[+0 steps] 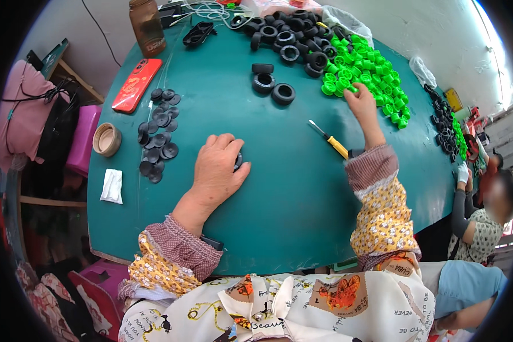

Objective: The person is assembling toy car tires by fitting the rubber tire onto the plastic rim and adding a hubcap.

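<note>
Right hand (363, 105) touched a green hub (353, 89), far side of the screwdriver (335, 144); couldn't tell if gripped. Left hand (218, 170) was curled round a black tire (237, 162), left of the screwdriver. Likely risk: dropped hub from a loose pinch. Hub looked bright, mostly finger-covered; tire dark, largely hidden.

Along the far edge of the bench (279, 199), heaped tyres (289, 53) lie left of wheel hubs (368, 69). Before the heap sit three loose tyres (291, 94); a screwdriver (338, 147) lies nearer, to their right. By the left edge, a phone (137, 86) lies behind a packet (112, 186), discs (170, 150) right of both.
</note>
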`<state>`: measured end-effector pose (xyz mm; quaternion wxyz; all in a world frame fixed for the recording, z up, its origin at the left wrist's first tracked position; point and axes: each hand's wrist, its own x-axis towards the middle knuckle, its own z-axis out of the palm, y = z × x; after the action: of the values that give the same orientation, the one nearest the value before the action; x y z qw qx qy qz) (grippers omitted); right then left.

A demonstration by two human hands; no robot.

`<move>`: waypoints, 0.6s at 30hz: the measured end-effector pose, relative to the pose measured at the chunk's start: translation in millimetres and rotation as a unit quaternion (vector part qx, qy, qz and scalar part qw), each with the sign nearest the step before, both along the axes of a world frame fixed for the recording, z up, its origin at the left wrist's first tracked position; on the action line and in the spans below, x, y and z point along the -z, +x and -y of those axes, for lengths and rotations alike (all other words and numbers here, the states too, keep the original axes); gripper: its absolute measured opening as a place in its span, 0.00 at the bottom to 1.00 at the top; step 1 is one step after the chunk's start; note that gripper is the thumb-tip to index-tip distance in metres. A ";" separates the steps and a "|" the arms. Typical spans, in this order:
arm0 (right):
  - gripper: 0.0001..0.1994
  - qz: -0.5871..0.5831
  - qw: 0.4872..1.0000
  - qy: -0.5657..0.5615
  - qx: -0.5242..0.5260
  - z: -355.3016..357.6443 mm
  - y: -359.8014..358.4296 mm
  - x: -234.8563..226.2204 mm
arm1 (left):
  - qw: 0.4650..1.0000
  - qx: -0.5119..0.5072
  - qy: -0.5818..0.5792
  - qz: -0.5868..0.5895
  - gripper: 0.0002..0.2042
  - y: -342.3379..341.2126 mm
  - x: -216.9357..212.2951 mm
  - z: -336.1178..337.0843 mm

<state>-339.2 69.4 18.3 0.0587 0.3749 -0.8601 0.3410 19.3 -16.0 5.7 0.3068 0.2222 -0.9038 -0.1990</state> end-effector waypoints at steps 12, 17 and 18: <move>0.28 -0.106 0.987 0.108 0.046 18.1 23.3 -18.0 | 0.999 0.040 0.010 0.012 0.30 3.9 4.6 7.9; 0.17 -0.052 0.984 0.001 -0.173 1.1 145.4 -10.5 | 0.994 0.065 0.081 0.036 0.35 13.9 3.5 18.8; 0.17 -0.073 0.977 0.010 -0.202 -3.5 164.4 -6.3 | 0.993 0.064 0.089 0.035 0.35 14.4 3.4 20.0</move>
<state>-174.8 72.9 24.7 0.0476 0.5655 -0.7633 0.3088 33.7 -36.0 2.3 0.2401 0.1975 -0.9051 -0.2902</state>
